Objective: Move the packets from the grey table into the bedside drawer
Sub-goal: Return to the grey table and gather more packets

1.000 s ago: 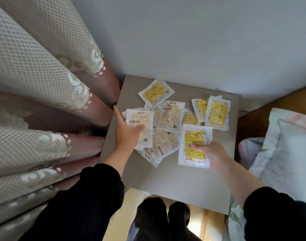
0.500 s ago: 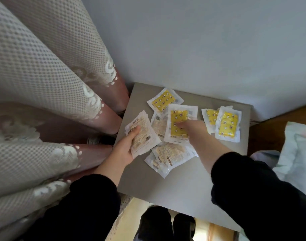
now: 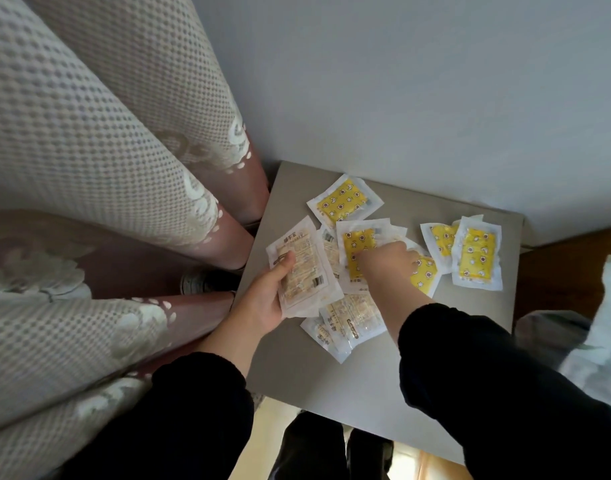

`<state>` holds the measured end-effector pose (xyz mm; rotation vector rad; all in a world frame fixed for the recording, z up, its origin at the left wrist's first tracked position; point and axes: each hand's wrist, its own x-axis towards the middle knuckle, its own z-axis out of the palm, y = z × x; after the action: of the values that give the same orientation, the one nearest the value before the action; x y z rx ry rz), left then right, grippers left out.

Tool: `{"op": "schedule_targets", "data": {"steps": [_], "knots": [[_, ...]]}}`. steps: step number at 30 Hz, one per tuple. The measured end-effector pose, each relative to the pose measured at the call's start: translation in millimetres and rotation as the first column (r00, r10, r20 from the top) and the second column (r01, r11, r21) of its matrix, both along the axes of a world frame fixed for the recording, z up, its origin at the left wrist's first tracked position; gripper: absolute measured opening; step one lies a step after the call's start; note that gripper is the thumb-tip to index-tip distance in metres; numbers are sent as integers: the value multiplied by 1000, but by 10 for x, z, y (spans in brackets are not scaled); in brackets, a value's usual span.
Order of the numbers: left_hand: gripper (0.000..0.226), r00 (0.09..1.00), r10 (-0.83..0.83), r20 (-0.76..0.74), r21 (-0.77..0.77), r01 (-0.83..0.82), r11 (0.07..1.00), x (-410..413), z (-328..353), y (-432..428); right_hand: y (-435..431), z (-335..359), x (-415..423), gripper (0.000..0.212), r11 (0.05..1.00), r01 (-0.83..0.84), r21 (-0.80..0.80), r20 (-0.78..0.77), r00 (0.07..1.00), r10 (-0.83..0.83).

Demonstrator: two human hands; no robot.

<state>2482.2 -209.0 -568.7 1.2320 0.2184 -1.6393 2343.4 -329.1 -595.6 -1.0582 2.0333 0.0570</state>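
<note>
The printed packet [image 3: 302, 271] sits in the left hand [image 3: 262, 303], lifted at the table's left edge. The thumb presses across its near-left corner and the fingers curl beneath, a grip that probably keeps the flat sleeve steady so more can be stacked on it. Its text side faces up. Its long axis runs away from the person and leans left at the far end.

Just right of that hand, the right hand [image 3: 383, 265] reaches knuckles-up over the heap, its fingertips on the yellow packet [image 3: 356, 242]. Whether it pinches this one or only presses it cannot be told, as the thumb is hidden. That packet lies yellow face up, its long axis pointing almost straight away.

Beyond the right hand's fingers lies the far yellow packet [image 3: 344, 200], turned diagonally. To that hand's right, the overlapping pair [image 3: 477, 252] rests apart from the heap. Nearer, beneath the right forearm, the beige packets [image 3: 352, 315] fan out over one another.

All rest on the grey table [image 3: 325, 386], with the curtain [image 3: 89, 168] left of the left hand and bedding [image 3: 602, 323] beyond the right sleeve. The drawer is out of view, so I judge this as gathering.
</note>
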Motion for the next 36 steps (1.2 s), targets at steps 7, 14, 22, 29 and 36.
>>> {"op": "schedule_targets", "data": {"steps": [7, 14, 22, 29, 36], "knots": [[23, 997, 27, -75, -37, -30, 999, 63, 40, 31, -31, -5, 38, 93, 999, 48, -19, -49, 998, -49], [26, 998, -18, -59, -49, 15, 999, 29, 36, 23, -41, -26, 34, 76, 990, 137, 25, 127, 982, -139], [39, 994, -103, 47, 32, 101, 994, -132, 77, 67, 111, 250, -125, 34, 992, -18, -123, 227, 973, 46], [30, 976, -162, 148, 107, 147, 983, -642, 429, 415, 668, 762, -980, 32, 979, 203, 7, 417, 890, -188], [20, 925, -280, 255, 179, 240, 954, -1234, 768, 935, 1444, 1078, -1729, 44, 953, 289, 94, 448, 842, -299]]}}
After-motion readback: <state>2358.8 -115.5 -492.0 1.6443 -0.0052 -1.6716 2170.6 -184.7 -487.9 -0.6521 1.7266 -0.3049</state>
